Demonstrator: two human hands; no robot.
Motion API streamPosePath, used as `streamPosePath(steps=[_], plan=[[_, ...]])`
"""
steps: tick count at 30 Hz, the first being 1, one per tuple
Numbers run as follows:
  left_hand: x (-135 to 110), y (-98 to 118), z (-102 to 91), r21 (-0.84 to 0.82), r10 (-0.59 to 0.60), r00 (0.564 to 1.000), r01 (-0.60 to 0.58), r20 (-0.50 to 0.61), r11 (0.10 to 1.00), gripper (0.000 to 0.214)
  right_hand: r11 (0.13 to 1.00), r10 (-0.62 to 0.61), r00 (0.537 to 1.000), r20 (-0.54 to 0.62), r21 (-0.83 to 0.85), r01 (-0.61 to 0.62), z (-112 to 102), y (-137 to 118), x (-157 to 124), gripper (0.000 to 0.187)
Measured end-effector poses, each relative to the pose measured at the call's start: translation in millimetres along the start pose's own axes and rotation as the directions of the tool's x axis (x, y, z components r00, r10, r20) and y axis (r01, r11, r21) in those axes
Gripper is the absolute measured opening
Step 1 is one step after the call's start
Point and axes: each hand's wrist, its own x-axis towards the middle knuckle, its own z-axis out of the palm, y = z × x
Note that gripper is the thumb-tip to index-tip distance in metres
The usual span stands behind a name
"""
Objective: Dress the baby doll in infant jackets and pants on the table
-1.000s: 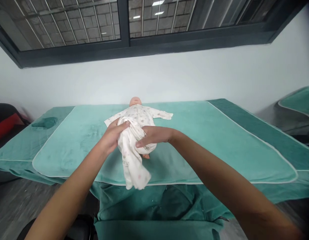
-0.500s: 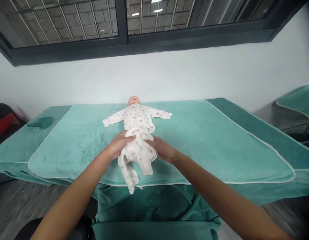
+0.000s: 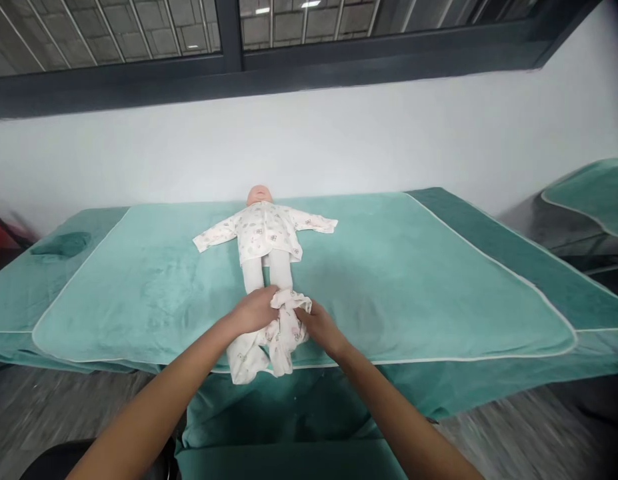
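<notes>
A baby doll (image 3: 259,195) lies on its back, head toward the wall and arms spread. It wears a white printed jacket (image 3: 267,230) and white leggings (image 3: 281,269). Printed white pants (image 3: 287,337) are bunched around its lower legs, their cuffs by the bed's front edge. My left hand (image 3: 257,309) is closed at the top of the pants, over the doll's lower leg; its fingertips are partly hidden. On the other side, my right hand (image 3: 319,327) pinches the bunched waistband. The doll's feet are hidden in the cloth.
The bed (image 3: 413,287) has a green plush cover with a white-piped overlay. A dark green cushion-like piece (image 3: 62,244) lies at its left end. Behind stands a white wall (image 3: 339,147) under a dark window frame (image 3: 389,58). Another green-covered surface (image 3: 593,193) is at right.
Both hands have moved down toward the bed's front edge, drawing the pants from the doll's hips to its lower legs. The white leggings now show. The camera view has shifted slightly.
</notes>
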Motion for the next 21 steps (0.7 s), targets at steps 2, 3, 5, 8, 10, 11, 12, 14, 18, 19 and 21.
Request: streamPosePath(steps=[2, 3, 5, 8, 10, 11, 12, 14, 18, 19, 21], plan=[[-0.8, 0.7, -4.3, -0.212, -0.033, 0.999, 0.033, 0.006, 0.977, 0.025, 0.998, -0.011, 1.0, -0.027, 0.065, 0.013, -3.7, -0.2, 2.2, 0.031], [-1.2, 0.4, -5.7, -0.326, -0.05, 0.999, 0.053, 0.018, 0.944, 0.027, 0.994, -0.036, 0.999, -0.035, 0.097, 0.039, -6.4, -0.8, 5.6, 0.032], [-0.9, -0.6, -7.9, -0.513, -0.037, 0.995, 0.078, 0.089, 0.855, 0.036, 0.984, -0.098, 0.994, -0.038, 0.149, 0.102, -12.0, -2.8, 16.9, 0.035], [4.5, -1.5, -13.4, -0.621, 0.092, 0.966, 0.081, 0.242, 0.78, 0.055, 0.971, -0.172, 0.984, -0.054, 0.159, 0.179, -16.8, -5.5, 41.2, 0.034], [12.4, -2.5, -20.8, -0.594, 0.131, 0.946, 0.075, 0.297, 0.801, 0.061, 0.966, -0.207, 0.975, -0.08, 0.143, 0.217, -16.6, -5.3, 57.5, 0.031], [17.6, -3.7, -25.6, -0.561, 0.131, 0.949, 0.055, 0.286, 0.826, 0.059, 0.963, -0.224, 0.969, -0.103, 0.133, 0.236, -15.8, -4.6, 64.8, 0.029], [23.7, -5.4, -30.8, -0.512, 0.122, 0.962, 0.022, 0.245, 0.858, 0.054, 0.96, -0.237, 0.963, -0.127, 0.119, 0.252, -14.9, -3.6, 71.6, 0.028], [37.8, -10.6, -40.3, -0.353, 0.097, 0.993, -0.066, 0.07, 0.933, 0.034, 0.96, -0.249, 0.955, -0.165, 0.087, 0.265, -13.5, -1.4, 83.8, 0.027], [67.1, -20.2, -45.1, 0.075, 0.154, 0.928, -0.136, -0.341, 0.988, 0.01, 0.97, -0.219, 0.968, -0.12, 0.078, 0.229, -13.9, -0.9, 106.4, 0.029], [73.1, -20.5, -43.0, 0.14, 0.176, 0.9, -0.13, -0.398, 0.982, 0.013, 0.972, -0.205, 0.972, -0.115, 0.096, 0.216, -14.4, -2.0, 111.5, 0.03], [82.0, -17.5, -37.3, 0.173, 0.183, 0.864, -0.113, -0.469, 0.978, 0.014, 0.965, -0.161, 0.976, -0.147, 0.182, 0.187, -16.1, -5.5, 119.6, 0.032]])
